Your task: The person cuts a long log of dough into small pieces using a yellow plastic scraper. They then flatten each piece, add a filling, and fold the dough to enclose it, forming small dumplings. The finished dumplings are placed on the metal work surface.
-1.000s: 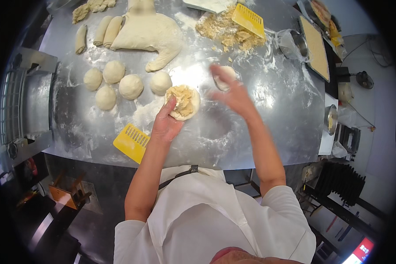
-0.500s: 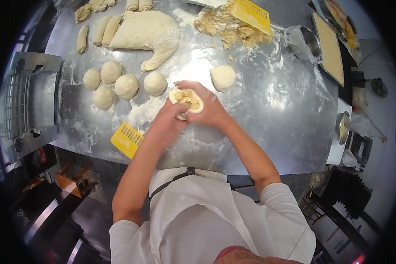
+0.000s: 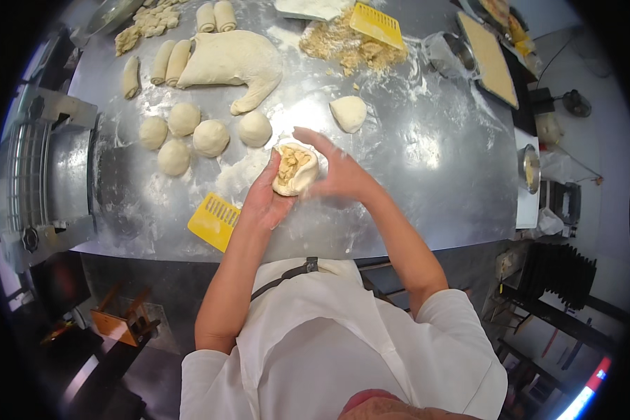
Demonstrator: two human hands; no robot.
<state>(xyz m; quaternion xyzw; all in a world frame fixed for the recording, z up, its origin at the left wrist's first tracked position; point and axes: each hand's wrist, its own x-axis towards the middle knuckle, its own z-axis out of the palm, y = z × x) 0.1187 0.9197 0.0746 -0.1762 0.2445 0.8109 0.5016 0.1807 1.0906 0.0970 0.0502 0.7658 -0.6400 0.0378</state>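
Observation:
My left hand cups a dough wrapper from below and the left, its thumb along the rim. Crumbly yellowish filling shows in the wrapper's open top. Close by on the right, my right hand is slightly blurred, fingers and thumb spread around the dough's right side; whether it touches the dough I cannot tell. Several round dough balls rest to the left of my hands. Beyond my right hand lies a single dough piece with a pointed lower end.
A yellow scraper lies beside my left forearm. Farther back are a large dough slab, dough rolls, and a filling heap with another yellow scraper on it. Flour dusts the metal table.
My right hand has opened and drawn away to the right from its closed hold around the dough. The wrapper now sits in my left hand, tilted, with more filling showing.

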